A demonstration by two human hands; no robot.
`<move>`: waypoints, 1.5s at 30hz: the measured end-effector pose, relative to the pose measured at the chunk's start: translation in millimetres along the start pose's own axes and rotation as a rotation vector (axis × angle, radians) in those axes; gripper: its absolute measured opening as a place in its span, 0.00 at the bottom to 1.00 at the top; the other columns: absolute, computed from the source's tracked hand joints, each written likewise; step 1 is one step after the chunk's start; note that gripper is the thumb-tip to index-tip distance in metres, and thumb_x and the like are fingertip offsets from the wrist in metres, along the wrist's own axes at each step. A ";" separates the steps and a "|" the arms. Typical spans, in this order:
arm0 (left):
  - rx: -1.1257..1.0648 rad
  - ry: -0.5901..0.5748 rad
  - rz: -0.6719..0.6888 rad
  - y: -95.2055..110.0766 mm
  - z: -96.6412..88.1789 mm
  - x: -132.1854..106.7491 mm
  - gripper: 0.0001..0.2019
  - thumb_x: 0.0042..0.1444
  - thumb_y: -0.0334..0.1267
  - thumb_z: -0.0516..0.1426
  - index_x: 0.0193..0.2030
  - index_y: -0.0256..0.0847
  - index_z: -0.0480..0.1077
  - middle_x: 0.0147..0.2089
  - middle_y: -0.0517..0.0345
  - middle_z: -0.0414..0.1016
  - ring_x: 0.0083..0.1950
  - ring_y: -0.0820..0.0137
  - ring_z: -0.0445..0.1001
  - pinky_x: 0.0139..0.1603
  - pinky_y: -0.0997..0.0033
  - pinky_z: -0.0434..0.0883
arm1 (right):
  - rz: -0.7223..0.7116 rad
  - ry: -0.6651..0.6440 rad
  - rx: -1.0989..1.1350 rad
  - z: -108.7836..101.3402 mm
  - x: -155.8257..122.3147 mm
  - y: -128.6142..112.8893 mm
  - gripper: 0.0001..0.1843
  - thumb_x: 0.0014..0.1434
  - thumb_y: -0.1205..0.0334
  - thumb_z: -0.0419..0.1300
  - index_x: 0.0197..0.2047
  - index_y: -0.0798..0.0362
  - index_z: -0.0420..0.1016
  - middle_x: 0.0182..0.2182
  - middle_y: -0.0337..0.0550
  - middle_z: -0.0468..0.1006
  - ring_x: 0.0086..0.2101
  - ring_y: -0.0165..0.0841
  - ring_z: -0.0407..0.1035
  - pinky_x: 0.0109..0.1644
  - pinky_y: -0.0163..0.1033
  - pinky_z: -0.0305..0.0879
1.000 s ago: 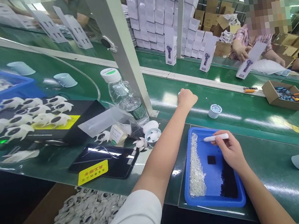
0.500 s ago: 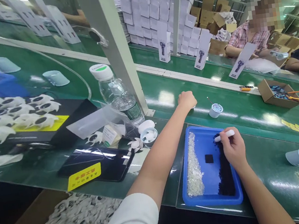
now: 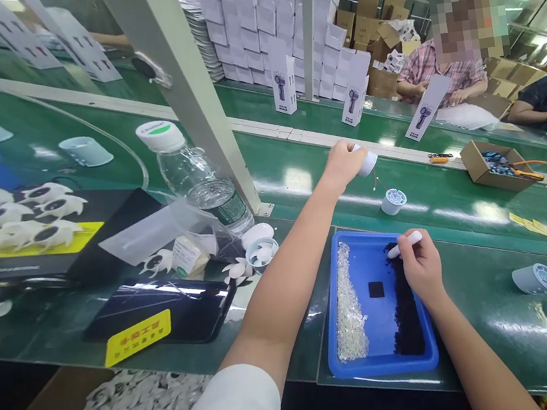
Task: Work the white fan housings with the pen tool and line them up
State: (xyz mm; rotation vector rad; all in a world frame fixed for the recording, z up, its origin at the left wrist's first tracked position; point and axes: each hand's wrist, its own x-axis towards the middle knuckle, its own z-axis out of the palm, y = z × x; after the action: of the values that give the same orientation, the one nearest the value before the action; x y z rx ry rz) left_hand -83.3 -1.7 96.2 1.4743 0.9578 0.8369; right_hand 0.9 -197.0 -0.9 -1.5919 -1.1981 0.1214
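Stretched out over the green belt, my left hand (image 3: pixel 342 166) grips a pale blue plastic cup-shaped housing (image 3: pixel 366 161) with thin wires hanging from it. A similar housing (image 3: pixel 394 201) stands on the belt just to its right. My right hand (image 3: pixel 422 269) is closed round a white pen-like tool (image 3: pixel 404 243), its tip at the top of a strip of small black pieces (image 3: pixel 406 322). Those pieces lie along the right side of a blue tray (image 3: pixel 383 367). Small clear pieces (image 3: pixel 349 316) fill the tray's left side, and a black square (image 3: pixel 376 289) lies in its middle.
Left of my arm stand a water bottle (image 3: pixel 194 175), a black phone-like slab (image 3: pixel 160 307) and white fan blades (image 3: pixel 28 217). More housings (image 3: pixel 538 279) lie at the right. Beyond the belt are a small carton (image 3: pixel 495 166), upright white boxes (image 3: pixel 284 86) and a seated co-worker (image 3: pixel 442 75).
My left hand has risen from the belt with a pale blue housing in it. My right hand keeps the white pen-like tool at the black pieces. The view has shifted slightly.
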 end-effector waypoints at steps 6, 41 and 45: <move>-0.443 -0.123 -0.010 6.4 -0.9 -6.3 0.11 0.60 0.37 0.58 0.33 0.39 0.58 0.39 0.53 0.69 0.41 0.71 0.71 0.46 0.65 0.73 | -0.103 -0.149 -0.018 -1.3 -5.4 -5.0 0.10 0.63 0.58 0.56 0.30 0.49 0.66 0.22 0.35 0.72 0.23 0.30 0.65 0.29 0.36 0.62; -0.167 -0.412 -0.007 -0.5 36.5 -26.7 0.07 0.56 0.34 0.60 0.31 0.36 0.66 0.30 0.61 0.69 0.28 0.76 0.69 0.29 0.74 0.69 | 0.060 0.346 0.340 -9.5 -3.4 -1.6 0.16 0.62 0.51 0.61 0.47 0.53 0.72 0.40 0.48 0.82 0.39 0.37 0.79 0.46 0.45 0.76; -0.101 -0.444 0.002 2.8 38.3 -31.9 0.07 0.57 0.33 0.60 0.30 0.36 0.65 0.29 0.61 0.69 0.27 0.77 0.67 0.27 0.76 0.68 | 0.086 0.343 0.346 -10.5 -2.8 -1.0 0.17 0.61 0.50 0.61 0.46 0.53 0.72 0.40 0.49 0.83 0.40 0.38 0.79 0.47 0.47 0.76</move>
State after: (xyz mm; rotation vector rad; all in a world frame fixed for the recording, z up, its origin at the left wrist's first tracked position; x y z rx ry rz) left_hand -61.8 -46.7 95.0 1.4894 0.5727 0.5177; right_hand 5.4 -206.2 2.8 -1.2961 -0.7941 0.0995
